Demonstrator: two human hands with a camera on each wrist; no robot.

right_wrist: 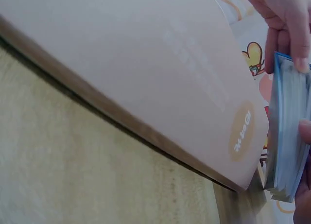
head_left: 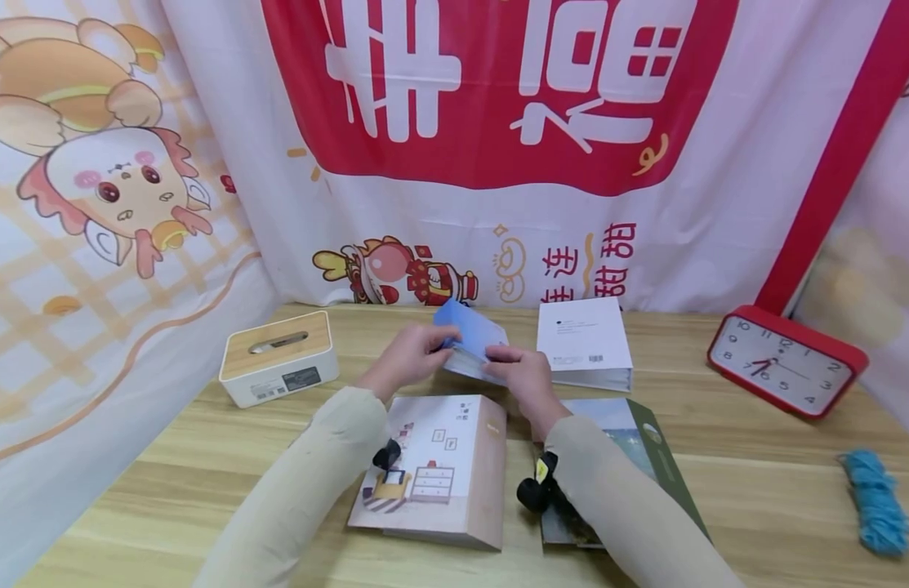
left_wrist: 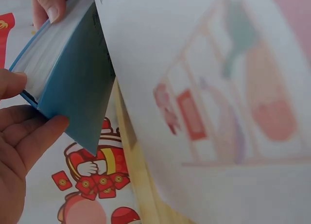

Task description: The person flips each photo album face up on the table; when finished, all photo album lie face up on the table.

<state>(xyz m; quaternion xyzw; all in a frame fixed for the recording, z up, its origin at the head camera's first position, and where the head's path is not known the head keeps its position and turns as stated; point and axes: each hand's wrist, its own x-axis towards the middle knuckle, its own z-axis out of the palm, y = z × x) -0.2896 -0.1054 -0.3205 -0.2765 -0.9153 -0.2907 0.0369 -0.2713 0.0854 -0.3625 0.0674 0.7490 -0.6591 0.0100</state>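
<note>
A thick blue book [head_left: 474, 328] is held between both hands toward the back of the table. My left hand [head_left: 412, 358] grips its left end, the thumb at the page edges and fingers against the blue cover [left_wrist: 80, 83] in the left wrist view. On the other end, my right hand [head_left: 525, 382] pinches the book. White page edges [right_wrist: 291, 117] face the right wrist camera. Below the hands lies a pale book with a drawn room [head_left: 428, 465] on its cover. Under the right forearm is a green-spined book [head_left: 663, 457], partly hidden.
Right of the blue book lies a white book [head_left: 582, 339]. A white tissue box with a wooden lid [head_left: 278, 355] stands at the left. At the right are a red clock [head_left: 785, 363] and a blue yarn bundle [head_left: 875, 502]. A printed curtain [head_left: 498, 220] hangs behind.
</note>
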